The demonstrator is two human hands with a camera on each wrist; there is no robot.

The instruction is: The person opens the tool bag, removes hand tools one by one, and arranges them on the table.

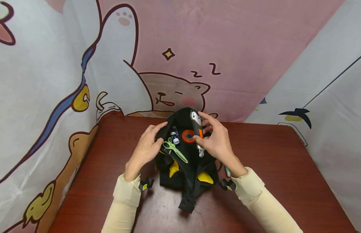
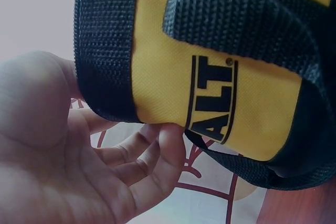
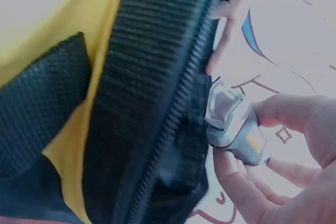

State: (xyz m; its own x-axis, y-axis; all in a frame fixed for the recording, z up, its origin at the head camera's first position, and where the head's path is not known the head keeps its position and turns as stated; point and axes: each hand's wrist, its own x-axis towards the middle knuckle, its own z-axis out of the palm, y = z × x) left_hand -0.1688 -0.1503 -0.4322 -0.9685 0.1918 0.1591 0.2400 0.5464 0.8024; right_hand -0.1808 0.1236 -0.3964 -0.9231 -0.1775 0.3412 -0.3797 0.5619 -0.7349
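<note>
A black and yellow tool bag (image 1: 168, 181) stands unzipped on the table, its mouth facing up. My left hand (image 1: 144, 149) grips the bag's left rim; in the left wrist view its fingers bend beneath the yellow side (image 2: 157, 77). Over the right part of the opening, my right hand (image 1: 216, 139) holds a silver, grey and orange utility knife (image 1: 197, 124) between thumb and fingers. The right wrist view shows the knife's metal end (image 3: 223, 106) close to the zipped edge. Inside the bag lie green-handled scissors (image 1: 180, 154), a glue stick (image 1: 174, 138) and an orange tape roll (image 1: 184, 136).
A reddish-brown table (image 1: 271, 161) carries the bag. Black buckles (image 1: 146, 183) hang out beside it on both sides. A small teal object (image 1: 227, 171) shows partly beside the right wrist. Cartoon-printed cloth (image 1: 241, 48) covers the walls behind.
</note>
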